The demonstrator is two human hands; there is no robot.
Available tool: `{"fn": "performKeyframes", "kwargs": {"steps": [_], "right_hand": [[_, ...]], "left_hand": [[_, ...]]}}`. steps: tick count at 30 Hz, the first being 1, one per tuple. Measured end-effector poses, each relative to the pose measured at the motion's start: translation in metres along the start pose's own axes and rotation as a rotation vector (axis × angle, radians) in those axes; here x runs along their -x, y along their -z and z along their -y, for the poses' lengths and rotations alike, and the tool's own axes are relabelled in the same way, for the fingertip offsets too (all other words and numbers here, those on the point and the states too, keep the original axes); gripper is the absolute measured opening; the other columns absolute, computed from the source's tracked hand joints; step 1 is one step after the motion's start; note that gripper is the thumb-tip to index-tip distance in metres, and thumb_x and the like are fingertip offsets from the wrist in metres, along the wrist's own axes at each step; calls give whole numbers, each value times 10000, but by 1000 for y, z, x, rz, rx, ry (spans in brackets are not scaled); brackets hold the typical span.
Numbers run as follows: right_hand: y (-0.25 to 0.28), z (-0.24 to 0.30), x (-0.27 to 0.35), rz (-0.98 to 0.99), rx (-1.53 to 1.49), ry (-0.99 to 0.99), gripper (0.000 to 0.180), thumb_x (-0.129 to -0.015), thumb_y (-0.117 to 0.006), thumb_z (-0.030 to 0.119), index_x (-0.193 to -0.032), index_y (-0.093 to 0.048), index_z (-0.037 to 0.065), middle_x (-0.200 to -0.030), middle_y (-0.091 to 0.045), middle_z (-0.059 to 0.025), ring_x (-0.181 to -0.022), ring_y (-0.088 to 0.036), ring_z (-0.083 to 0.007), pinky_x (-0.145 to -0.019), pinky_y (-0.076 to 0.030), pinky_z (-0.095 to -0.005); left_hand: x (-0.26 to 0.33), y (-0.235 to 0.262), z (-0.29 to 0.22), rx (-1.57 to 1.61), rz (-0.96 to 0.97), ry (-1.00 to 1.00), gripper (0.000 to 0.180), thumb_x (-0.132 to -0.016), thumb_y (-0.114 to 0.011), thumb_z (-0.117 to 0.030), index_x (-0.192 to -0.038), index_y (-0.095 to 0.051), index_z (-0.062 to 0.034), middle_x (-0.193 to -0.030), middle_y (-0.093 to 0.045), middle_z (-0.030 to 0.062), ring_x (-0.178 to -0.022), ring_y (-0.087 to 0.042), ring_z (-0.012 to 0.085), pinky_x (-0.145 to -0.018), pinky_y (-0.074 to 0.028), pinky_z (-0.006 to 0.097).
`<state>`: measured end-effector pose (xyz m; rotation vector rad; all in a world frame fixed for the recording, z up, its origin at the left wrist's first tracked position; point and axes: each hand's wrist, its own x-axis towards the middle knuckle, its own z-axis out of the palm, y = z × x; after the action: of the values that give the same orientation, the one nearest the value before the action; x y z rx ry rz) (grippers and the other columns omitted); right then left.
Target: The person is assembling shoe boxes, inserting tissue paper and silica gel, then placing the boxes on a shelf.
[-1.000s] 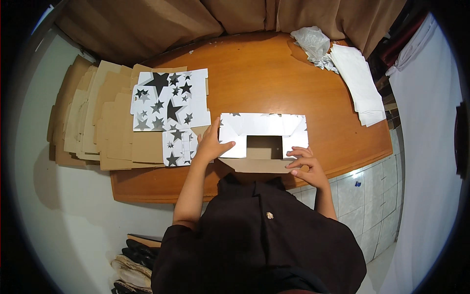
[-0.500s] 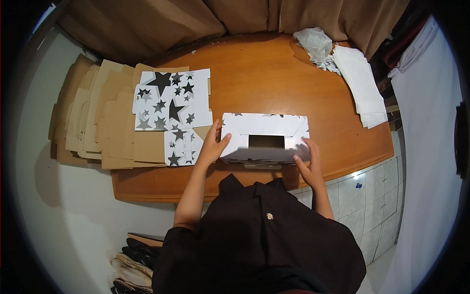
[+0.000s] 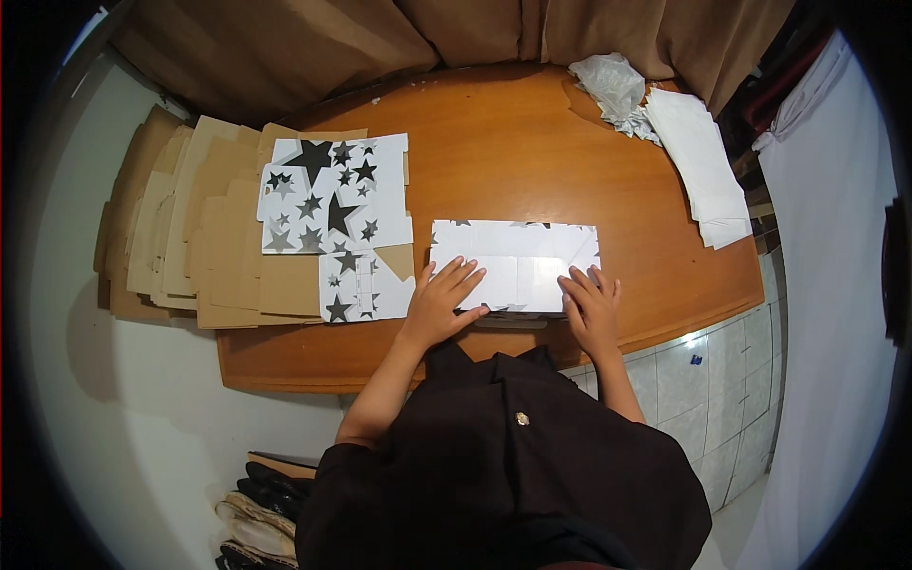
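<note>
My two hands at a rectangular white cardboard box printed with black and grey stars [image 3: 518, 271], which lies on a polished brown wooden table [image 3: 494, 142], near the edge closest to me. The top panels are folded over; creases cross the upper face. The step appears to be pressing these panels flat. It is done well, I judge, with even, gentle pressure from both sides, near the corners, so that the panels seat squarely and the thin card does not buckle.

Left: my left hand [image 3: 440, 302] lies palm down over the near left corner, its fingers spread moderately and resting on the upper face, the thumb reaching along the near edge. Right: my right hand [image 3: 593, 309] covers the near right corner, its fingers slightly parted and gently bent; the outermost reaches past the right edge. I pinch nothing with either hand. Whether my fingertips bear down hard or merely rest, I cannot tell.
</note>
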<state>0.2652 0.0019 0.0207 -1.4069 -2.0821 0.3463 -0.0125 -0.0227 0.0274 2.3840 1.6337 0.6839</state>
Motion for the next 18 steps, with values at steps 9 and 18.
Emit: {"fn": "performKeyframes", "kwargs": {"steps": [9, 18], "right_hand": [[1, 1, -2, 39, 64, -8, 248, -861, -553, 258, -1082, -644, 193, -1193, -581, -17, -1203, -435, -308, -1013, -125, -642], [20, 6, -18, 310, 141, 37, 287, -865, -555, 330, -1073, -633, 149, -1181, -584, -4, -1239, -404, -295, -993, -105, -697]], "left_hand": [[-2, 1, -3, -55, 66, -24, 630, -752, -632, -513, -1241, -535, -127, -1290, -521, 70, -1233, -446, 230, -1029, -259, 539], [-5, 4, 5, -65, 171, -62, 577, -790, -596, -500, -1217, -547, -116, -1262, -531, 79, -1219, -453, 230, -1061, -184, 540]]}}
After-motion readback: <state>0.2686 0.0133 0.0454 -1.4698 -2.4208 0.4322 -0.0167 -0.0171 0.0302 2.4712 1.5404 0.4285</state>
